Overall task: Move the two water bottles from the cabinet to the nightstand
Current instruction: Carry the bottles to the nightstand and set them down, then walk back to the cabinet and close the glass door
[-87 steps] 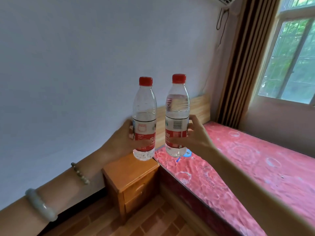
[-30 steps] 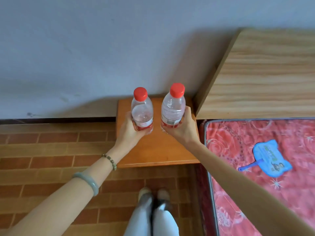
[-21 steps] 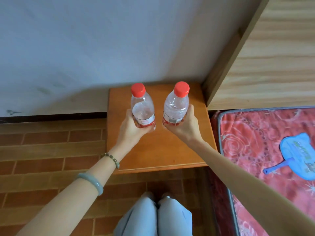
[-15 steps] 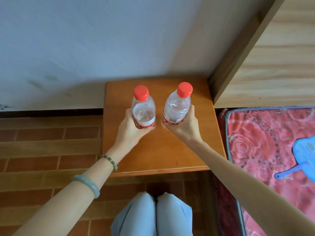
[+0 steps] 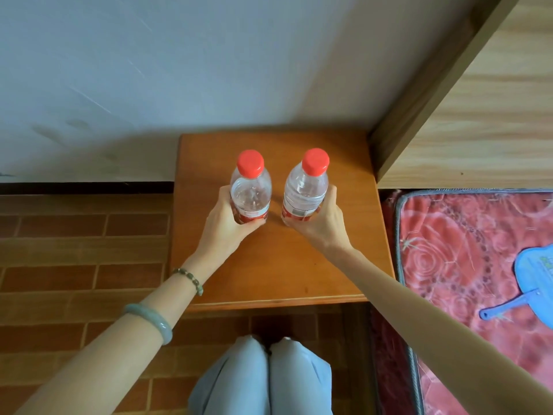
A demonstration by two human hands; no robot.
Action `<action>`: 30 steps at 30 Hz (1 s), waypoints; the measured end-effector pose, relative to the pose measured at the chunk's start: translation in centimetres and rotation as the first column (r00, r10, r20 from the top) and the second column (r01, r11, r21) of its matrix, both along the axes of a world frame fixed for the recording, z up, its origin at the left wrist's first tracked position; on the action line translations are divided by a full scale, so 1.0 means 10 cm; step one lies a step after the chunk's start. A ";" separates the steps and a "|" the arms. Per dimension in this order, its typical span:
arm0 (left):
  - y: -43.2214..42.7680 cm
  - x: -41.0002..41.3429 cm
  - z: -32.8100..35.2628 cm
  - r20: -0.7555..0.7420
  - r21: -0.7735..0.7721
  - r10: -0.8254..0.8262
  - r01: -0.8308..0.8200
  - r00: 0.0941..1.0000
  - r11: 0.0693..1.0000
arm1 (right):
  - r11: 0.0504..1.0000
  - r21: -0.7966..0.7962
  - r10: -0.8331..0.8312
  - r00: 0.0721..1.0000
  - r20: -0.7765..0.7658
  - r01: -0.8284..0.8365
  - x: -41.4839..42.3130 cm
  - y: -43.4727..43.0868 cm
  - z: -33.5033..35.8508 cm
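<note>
The person's left hand (image 5: 223, 218) is curling around the lower body of the clear plastic water bottle with a red cap (image 5: 250, 187), fingers wrapping its far side and the thumb pressing the red label on the near side. The left forearm is wearing a dark beaded bracelet (image 5: 189, 279) near the wrist and a pale green jade bangle (image 5: 151, 320) further back toward the elbow. Beneath this hand the orange-brown wooden nightstand (image 5: 278, 265) is showing its bare top, and the bottle's base is sitting low over it, though whether it is touching the wood cannot be told. Out to the left of the hand a reddish brick-pattern floor (image 5: 74, 259) is meeting a pale grey wall (image 5: 179, 61).

Just to the right, a narrow gap apart, the second clear plastic water bottle with a red cap (image 5: 306, 182) is standing upright in the person's right hand (image 5: 321, 221), which is closing around its labelled lower half from the right side; its base is likewise hiding behind the fingers. Beyond this hand to the right a light wooden headboard (image 5: 478, 115) is rising, and below it a red floral-patterned mattress (image 5: 463, 259) is carrying a blue plastic hand fan (image 5: 535, 277). Below both forearms, the person's knees in light blue trousers (image 5: 263, 378) are showing, pressed together.
</note>
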State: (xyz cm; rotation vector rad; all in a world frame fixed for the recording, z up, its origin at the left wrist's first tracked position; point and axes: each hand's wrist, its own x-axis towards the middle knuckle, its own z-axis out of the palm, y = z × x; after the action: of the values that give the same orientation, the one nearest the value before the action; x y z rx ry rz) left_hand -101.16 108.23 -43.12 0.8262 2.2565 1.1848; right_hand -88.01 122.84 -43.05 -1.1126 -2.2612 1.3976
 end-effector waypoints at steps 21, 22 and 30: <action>-0.30 0.13 3.32 -0.576 -0.328 -0.303 0.124 0.759 0.936 | 0.731 0.541 0.300 0.908 0.293 -0.416 0.10 -0.35 3.55; -0.33 0.13 3.51 -0.621 -0.339 -0.317 0.119 0.717 0.933 | 0.700 0.569 0.314 0.901 0.299 -0.433 0.08 -0.41 3.74; -1.02 0.26 4.41 -0.828 -0.332 -0.191 -0.186 0.528 0.925 | 0.499 0.695 0.403 0.849 0.342 -0.517 -0.07 -0.89 4.57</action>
State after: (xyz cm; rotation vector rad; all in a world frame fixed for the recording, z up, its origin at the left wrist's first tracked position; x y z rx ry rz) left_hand -98.61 98.04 0.93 1.4625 3.0963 0.2133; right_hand -88.71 113.94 2.67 -0.2984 -2.9264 0.2807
